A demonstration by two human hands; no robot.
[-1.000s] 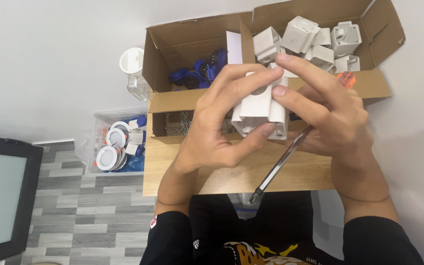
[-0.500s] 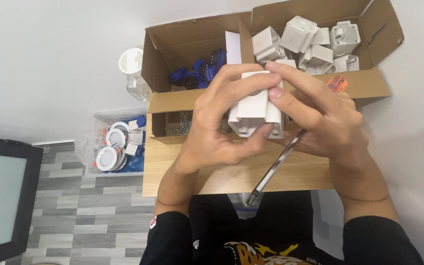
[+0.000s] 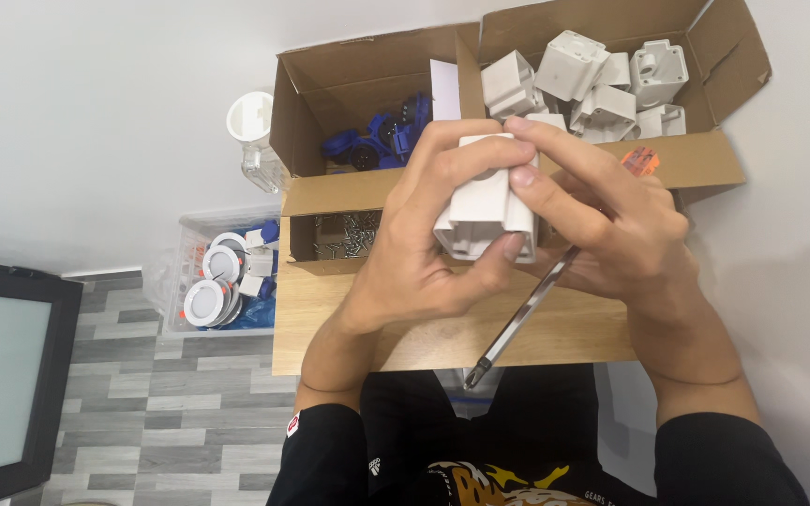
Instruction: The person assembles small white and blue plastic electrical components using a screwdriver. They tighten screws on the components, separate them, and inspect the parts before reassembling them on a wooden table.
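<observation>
White plastic housing (image 3: 486, 199) held in both hands above a wooden surface (image 3: 555, 333).

The housing was clasped in a closed grip by the left hand (image 3: 424, 253); the right hand (image 3: 611, 230) was closed over its side, a screwdriver (image 3: 525, 309) pinned along with it. Behind, a cardboard box (image 3: 330, 84) was stocked with white housings (image 3: 574, 66) and blue parts (image 3: 377, 141).

Looks to me like a home workbench for small assembly. I see a wooden table (image 3: 424, 328) against a white wall, a cardboard box (image 3: 349, 84) of white and blue plastic parts at its far edge, a clear bin (image 3: 180, 234) on grey plank flooring.
</observation>
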